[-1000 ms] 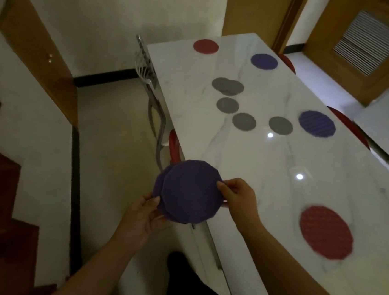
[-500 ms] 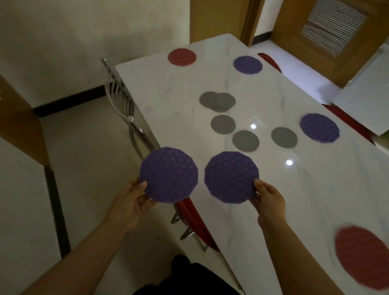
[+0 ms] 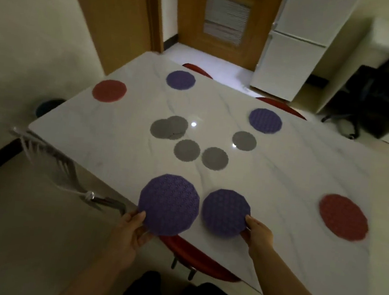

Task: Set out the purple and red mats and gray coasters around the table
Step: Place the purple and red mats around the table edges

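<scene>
**Marble counter, two purple mats in hand**

White marble with faint grey veins makes up the counter (image 3: 282, 171), which fills the middle of the view and runs from the near edge toward a wooden door and a white fridge (image 3: 295, 45) beyond. Red chair seats show at its edges: one tucked under the near edge (image 3: 191, 255) and two at the far side.

Next in size come the mats. A red mat (image 3: 343, 217) lies flat near the right end, and another red mat (image 3: 109, 90) lies at the far left corner. Two purple mats lie along the far side, one (image 3: 181, 80) near the far corner and one (image 3: 265, 120) further right.

The left hand (image 3: 131, 232) is closed on the near rim of a purple mat (image 3: 169, 204), holding it over the counter's near edge. Just beside it, the right hand (image 3: 257, 233) pinches the near-right rim of a second purple mat (image 3: 226, 213), which sits low over the counter; whether it touches the surface cannot be told.

Smallest are five gray coasters in the counter's centre: two overlapping (image 3: 166, 128), two side by side nearer (image 3: 186, 150) (image 3: 214, 158), and one apart to the right (image 3: 244, 140).
</scene>
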The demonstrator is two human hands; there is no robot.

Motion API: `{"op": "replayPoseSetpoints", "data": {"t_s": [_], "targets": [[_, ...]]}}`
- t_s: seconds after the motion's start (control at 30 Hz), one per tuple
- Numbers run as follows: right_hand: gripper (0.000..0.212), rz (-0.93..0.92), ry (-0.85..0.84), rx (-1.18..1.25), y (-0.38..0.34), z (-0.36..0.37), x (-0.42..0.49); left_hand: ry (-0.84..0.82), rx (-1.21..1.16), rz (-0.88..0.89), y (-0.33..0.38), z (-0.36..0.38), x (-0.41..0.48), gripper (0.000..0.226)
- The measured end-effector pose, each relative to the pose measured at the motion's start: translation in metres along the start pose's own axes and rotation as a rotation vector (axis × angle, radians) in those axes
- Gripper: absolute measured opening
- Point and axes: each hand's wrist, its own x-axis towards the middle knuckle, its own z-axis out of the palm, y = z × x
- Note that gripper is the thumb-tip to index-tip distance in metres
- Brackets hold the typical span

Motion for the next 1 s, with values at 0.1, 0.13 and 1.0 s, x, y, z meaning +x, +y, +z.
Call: {"op": "replayPoseSetpoints", "data": {"t_s": [0.1, 0.13, 1.0], "targets": [[0.008, -0.007, 0.098, 0.022, 0.014, 0.005, -0.011, -0.060, 0.069, -0.046, 0.023, -0.005, 0.016, 0.016], [0.009, -0.007, 0.118, 0.022, 0.018, 0.005, -0.014, -0.077, 0.094, -0.051, 0.029, -0.006, 0.020, 0.016], [0.032, -0.104, 0.242, -0.281, 0.051, 0.000, -0.011, -0.183, 0.164, -0.088, 0.065, 0.020, 0.046, 0.021]]}}
